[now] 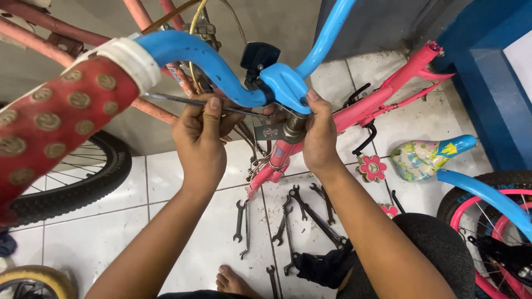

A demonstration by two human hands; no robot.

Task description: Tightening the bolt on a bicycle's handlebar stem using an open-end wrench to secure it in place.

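A small pink bicycle frame (370,106) with blue handlebars (210,63) stands in front of me. My left hand (200,135) grips a thin metal wrench (166,98) that reaches under the handlebar toward the metal headset (288,128). My right hand (320,133) is wrapped around the blue stem (285,83) and headset, thumb on the stem. A red patterned grip (55,122) covers the near end of the handlebar at the left.
Several wrenches (288,221) lie on the white tile floor (166,177) below. A patterned saddle (424,156) lies at the right beside a pink-rimmed wheel (487,221). Another bike's wheel (77,171) is at the left. A dark rag (321,266) and my bare foot (233,281) are near the bottom.
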